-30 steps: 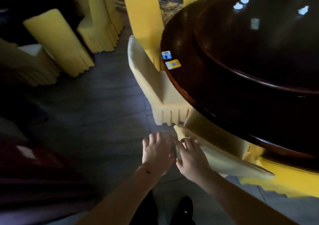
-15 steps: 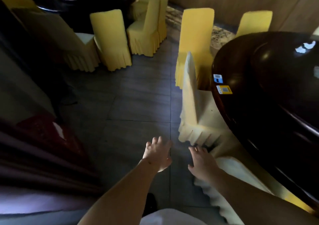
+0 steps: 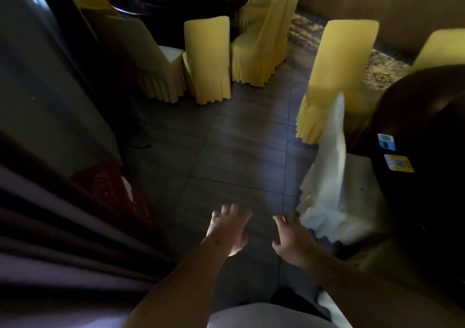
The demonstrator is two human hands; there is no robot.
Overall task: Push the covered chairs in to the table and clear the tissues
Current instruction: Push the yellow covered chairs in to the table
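Left grip [image 3: 227, 229]: I read the fingers as spread and relaxed, holding nothing, above the floor [image 3: 226, 151].
Right grip [image 3: 293, 238]: fingers spread wide, empty, just beside the skirt of the pale covered chair [image 3: 332, 166], not touching it.
Pale covered chair: stands at the rim of the dark round tabletop [image 3: 427, 131], seat partly under it, backrest edge-on to me.
Next yellow chair [image 3: 337, 68]: beyond the pale one, near the same tabletop.
Handling, my judgement: the cover is soft cloth and will slide and bunch under the palm; the frame beneath is stiff. I would take hold at the top of the backrest with both grips and push level.
Tissues: none visible from here.
Labels: a blue sticker [image 3: 386, 142] and a yellow sticker [image 3: 398, 163] lie on the tabletop rim; their print is too small to read.
Background: further yellow chairs [image 3: 207, 58] surround a second table.
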